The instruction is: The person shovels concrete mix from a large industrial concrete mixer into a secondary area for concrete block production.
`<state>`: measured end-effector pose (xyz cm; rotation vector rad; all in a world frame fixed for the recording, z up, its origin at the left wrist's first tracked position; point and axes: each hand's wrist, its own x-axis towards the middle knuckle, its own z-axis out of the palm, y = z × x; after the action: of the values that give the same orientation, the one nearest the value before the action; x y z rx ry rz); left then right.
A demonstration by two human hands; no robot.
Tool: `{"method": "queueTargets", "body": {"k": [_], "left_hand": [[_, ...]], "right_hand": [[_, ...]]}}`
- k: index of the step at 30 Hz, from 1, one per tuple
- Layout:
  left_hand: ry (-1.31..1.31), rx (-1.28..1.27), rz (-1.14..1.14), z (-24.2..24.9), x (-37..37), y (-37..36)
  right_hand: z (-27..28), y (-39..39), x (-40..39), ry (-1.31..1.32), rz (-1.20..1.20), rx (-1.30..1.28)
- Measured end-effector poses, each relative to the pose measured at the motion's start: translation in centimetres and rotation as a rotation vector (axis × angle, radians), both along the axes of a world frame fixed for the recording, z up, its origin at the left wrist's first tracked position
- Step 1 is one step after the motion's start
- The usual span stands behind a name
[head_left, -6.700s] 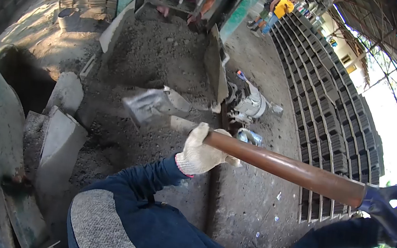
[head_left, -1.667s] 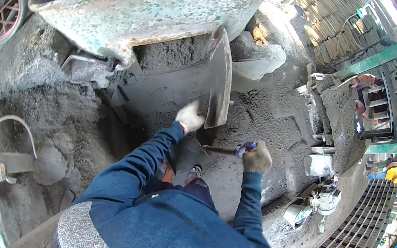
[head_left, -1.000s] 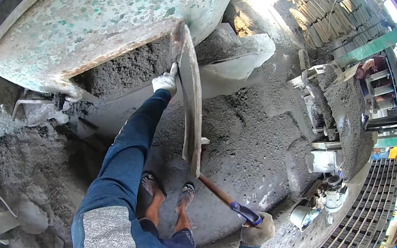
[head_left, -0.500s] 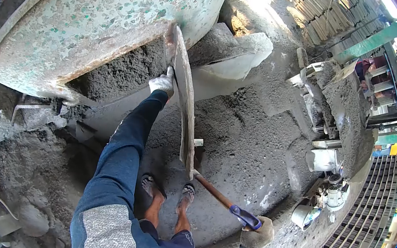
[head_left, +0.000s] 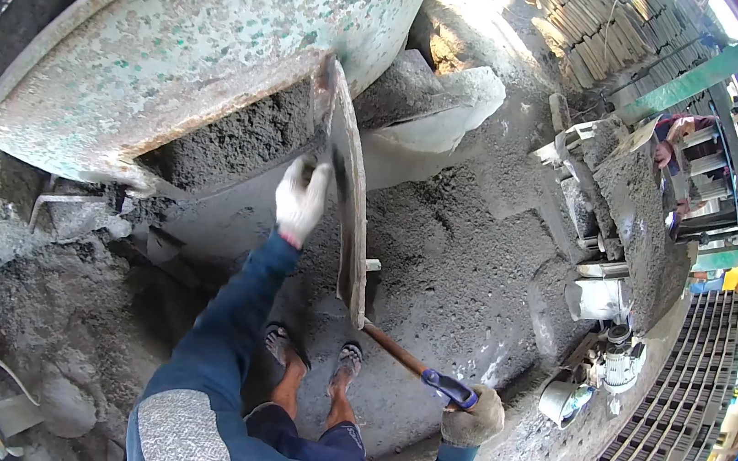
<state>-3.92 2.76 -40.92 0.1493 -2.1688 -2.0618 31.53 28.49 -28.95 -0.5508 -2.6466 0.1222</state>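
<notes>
My left hand [head_left: 301, 202], in a white work glove, is raised beside the inner face of a rusty hinged metal door [head_left: 348, 187]. Its fingers look loosely bent and apart, with nothing seen in them. The door hangs open from a large drum [head_left: 227, 38] with flaking pale-green paint; dark, damp-looking gritty mix [head_left: 242, 137] lies in its opening. In its dusty glove, my right hand [head_left: 475, 417] is wrapped round the blue grip of a wooden-shafted shovel [head_left: 397, 351]. The door hides the shovel's far end.
Gritty material covers the floor [head_left: 449, 250] in front of my feet. Right of it are mix-covered machinery [head_left: 634, 212], a motor [head_left: 621, 367] and a long rack of dark blocks [head_left: 665, 405]. Stacked boards [head_left: 588, 22] stand at the back. A person in yellow [head_left: 737, 278] is far right.
My left hand has drawn back from the door and dropped slightly toward me. My right hand stays on the shovel grip, shifted a little up and left. The door has hardly moved.
</notes>
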Motion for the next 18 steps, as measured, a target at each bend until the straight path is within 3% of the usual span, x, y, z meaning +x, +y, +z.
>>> {"method": "queueTargets", "body": {"k": [1, 2, 3, 4, 6, 7, 8, 10, 14, 18], "left_hand": [[-0.101, 0.059, -0.075, 4.7, 2.8, -0.2], [-0.055, -0.056, -0.211, 7.0, 5.5, -0.5], [-0.091, -0.385, -0.357, 11.2, 7.8, -0.9], [0.000, -0.570, -0.442, 11.6, 9.7, -1.0], [-0.191, -0.429, -0.507, 14.1, 10.6, -1.2], [-0.122, -0.454, -0.489, 16.6, 10.3, -1.2], [-0.016, -0.656, -0.424, 16.1, 9.8, -0.7], [0.001, -0.745, -0.525, 17.0, 9.3, -1.6], [0.070, -0.964, -0.375, 17.6, 11.4, -6.2], [0.168, -1.053, -0.039, 18.2, 13.3, -13.5]], "right_hand": [[-0.4, 0.4, -0.2, -0.003, 0.013, 0.024], [-0.3, 0.6, -0.8, -0.002, 0.031, 0.026], [0.1, 0.5, -1.8, -0.002, 0.049, 0.027], [0.4, 0.5, -2.6, -0.001, 0.068, 0.027], [0.5, 0.4, -4.3, -0.004, 0.095, 0.014], [0.7, 0.1, -5.4, -0.013, 0.112, 0.011], [0.9, -0.4, -6.5, -0.018, 0.131, 0.009], [1.3, -1.0, -8.4, -0.016, 0.175, -0.001], [1.4, -0.5, -8.2, -0.021, 0.140, -0.004], [0.8, 1.4, -5.5, -0.074, 0.007, -0.006]]}}
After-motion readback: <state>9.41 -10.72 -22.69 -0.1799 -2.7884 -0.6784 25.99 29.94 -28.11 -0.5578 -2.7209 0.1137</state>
